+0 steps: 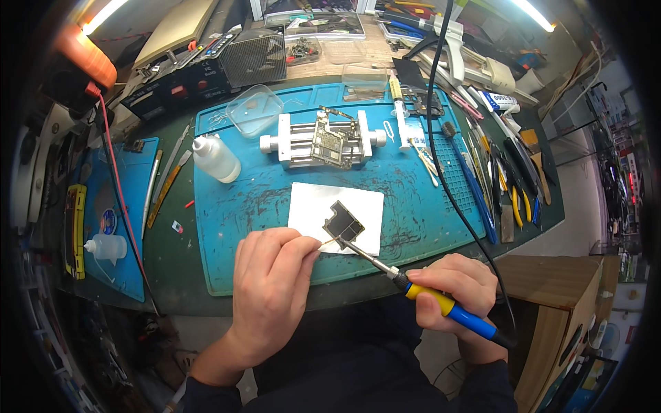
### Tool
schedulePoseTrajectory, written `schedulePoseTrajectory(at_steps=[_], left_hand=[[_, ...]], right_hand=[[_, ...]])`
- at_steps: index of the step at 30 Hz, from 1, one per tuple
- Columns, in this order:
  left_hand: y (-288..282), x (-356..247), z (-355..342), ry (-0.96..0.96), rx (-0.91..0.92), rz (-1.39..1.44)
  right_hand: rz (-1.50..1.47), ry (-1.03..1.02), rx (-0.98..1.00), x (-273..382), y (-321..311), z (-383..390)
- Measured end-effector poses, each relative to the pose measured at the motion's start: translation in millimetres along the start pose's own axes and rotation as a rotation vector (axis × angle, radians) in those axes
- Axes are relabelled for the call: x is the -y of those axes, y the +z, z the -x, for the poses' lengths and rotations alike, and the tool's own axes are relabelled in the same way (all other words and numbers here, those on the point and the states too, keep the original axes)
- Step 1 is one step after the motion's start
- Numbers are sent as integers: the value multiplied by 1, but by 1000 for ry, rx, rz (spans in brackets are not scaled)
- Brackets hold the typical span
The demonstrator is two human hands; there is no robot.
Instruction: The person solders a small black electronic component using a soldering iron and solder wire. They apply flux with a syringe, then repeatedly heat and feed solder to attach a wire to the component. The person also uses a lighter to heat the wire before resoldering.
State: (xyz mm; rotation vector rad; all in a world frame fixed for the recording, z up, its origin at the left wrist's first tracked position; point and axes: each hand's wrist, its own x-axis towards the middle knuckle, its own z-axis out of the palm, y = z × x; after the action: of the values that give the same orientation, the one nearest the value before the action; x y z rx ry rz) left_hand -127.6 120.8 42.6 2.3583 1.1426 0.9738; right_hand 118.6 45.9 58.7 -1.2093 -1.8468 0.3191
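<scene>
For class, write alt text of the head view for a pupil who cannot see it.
The right hand holds a yellow-and-blue soldering iron, its tip near a dark board on a white sheet; the left hand pinches something thin beside it. Beyond, a metal clamp holds a circuit board.

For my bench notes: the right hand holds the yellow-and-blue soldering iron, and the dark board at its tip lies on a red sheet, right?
Not red: the head view shows a white sheet under the dark board. The right hand does hold the soldering iron.
</scene>
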Motion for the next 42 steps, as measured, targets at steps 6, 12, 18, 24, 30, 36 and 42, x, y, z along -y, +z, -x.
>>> schedulePoseTrajectory(at_steps=[6, 12, 18, 24, 30, 36, 42], left_hand=[[-3, 0, 4, -6, -2, 9], [-2, 3, 8, -10, -10, 56], [-21, 0, 19, -230, 53, 364], [-37, 6, 21, -729, 82, 1343], [-40, 15, 16, -950, 148, 2122], [-40, 13, 20, -979, 157, 2203], [-44, 9, 20, -965, 161, 2126]], right_hand=[[8, -6, 12, 3, 1, 0], [5, -14, 8, 6, -2, 1], [-5, -20, -149, 8, -15, 11], [17, 71, -213, 10, -18, 14], [-389, 225, -569, -4, -25, 16], [-967, 329, -709, 2, -82, -37], [-677, 109, -672, 31, -144, -122]])
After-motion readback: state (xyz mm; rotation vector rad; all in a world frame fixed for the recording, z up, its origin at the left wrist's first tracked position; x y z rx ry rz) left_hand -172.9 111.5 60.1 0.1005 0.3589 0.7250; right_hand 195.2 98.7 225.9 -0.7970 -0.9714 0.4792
